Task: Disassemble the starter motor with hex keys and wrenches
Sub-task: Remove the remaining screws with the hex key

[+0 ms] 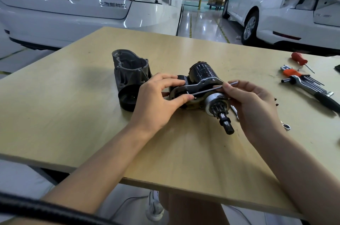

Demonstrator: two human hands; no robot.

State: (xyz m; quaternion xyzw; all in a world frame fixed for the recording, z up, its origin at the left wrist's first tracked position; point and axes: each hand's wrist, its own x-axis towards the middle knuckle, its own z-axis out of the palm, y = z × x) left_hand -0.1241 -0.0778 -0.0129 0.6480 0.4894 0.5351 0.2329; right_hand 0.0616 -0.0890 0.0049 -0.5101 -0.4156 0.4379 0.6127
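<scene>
the starter motor [200, 88] lies mid-desk [92, 114], its housing [128, 70] already off beside it. the left hand [156, 99] grips the body while the right hand [252, 103] pinches a hex key [213, 87] whose tip seems seated in a plate screw; next comes a steady turn.

There's just the one camera, worn on the person's head, wide-angle, looking forward and down over the wooden tabletop [184, 151] from close above. Past the table's far edge it faces two white cars [64, 3] parked beyond.
</scene>
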